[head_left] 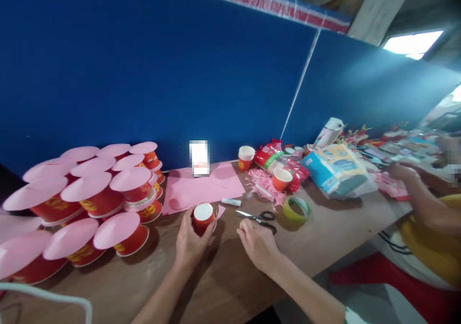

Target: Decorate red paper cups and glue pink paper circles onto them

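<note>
My left hand (190, 240) is wrapped round a red paper cup (202, 214), its white round end facing up. To its right, my right hand (257, 242) is closed with curled fingers; whatever may be inside them is hidden. Just beyond that hand lie black-handled scissors (266, 216), blades pointing left. A white glue stick (231, 202) rests farther back, near a small loose cap (249, 196). Sheets of pink paper (201, 189) lie behind the cup, and a small pink scrap (220, 212) shows beside it.
Many red cups topped with pink paper cones (88, 187) crowd the left. Stacked cups (246, 158), another cup (282, 179), pink scraps (264, 185), a tape roll (296, 209) and a blue tissue pack (334, 170) stand rightward. A co-worker's arm (421, 194) reaches in at far right.
</note>
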A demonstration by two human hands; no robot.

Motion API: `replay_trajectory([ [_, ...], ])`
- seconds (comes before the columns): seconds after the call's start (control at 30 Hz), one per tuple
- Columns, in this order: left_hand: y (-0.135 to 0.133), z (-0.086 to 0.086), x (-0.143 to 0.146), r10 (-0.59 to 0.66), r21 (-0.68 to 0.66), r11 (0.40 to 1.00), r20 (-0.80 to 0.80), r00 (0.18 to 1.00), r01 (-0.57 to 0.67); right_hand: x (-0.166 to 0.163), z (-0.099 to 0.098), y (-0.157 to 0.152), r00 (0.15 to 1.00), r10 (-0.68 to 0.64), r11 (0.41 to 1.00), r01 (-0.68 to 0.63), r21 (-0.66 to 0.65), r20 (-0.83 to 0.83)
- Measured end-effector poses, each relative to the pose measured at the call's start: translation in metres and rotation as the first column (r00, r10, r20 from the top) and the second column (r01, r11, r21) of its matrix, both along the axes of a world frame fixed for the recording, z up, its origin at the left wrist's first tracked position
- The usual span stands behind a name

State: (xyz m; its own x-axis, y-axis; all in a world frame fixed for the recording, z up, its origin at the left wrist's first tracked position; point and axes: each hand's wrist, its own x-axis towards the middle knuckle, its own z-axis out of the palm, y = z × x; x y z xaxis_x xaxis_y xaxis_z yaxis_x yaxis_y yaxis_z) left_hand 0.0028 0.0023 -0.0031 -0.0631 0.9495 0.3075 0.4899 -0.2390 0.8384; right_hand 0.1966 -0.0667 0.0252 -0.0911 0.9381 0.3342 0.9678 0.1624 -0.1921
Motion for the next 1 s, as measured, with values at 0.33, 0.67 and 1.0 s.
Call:
replay_trajectory([
  [0.33,-0.004,0.005,-0.001,-0.009,-0.059,0.998,-0.042,0.999,0.006,0.090,0.045,0.037,0.919,-0.269,0.915,0.338,-0.220,0.289],
  [0.67,-0.002,0.002,-0.006,-0.054,-0.013,0.998,-0.008,0.998,0.054,0.128,0.060,0.032,0.908,-0.298,0.908,0.365,-0.206,0.296],
  [1.0,0.004,-0.003,-0.011,0.042,0.050,0.998,0.142,0.989,-0.050,0.067,0.042,0.044,0.982,-0.050,0.945,0.105,-0.310,0.182],
])
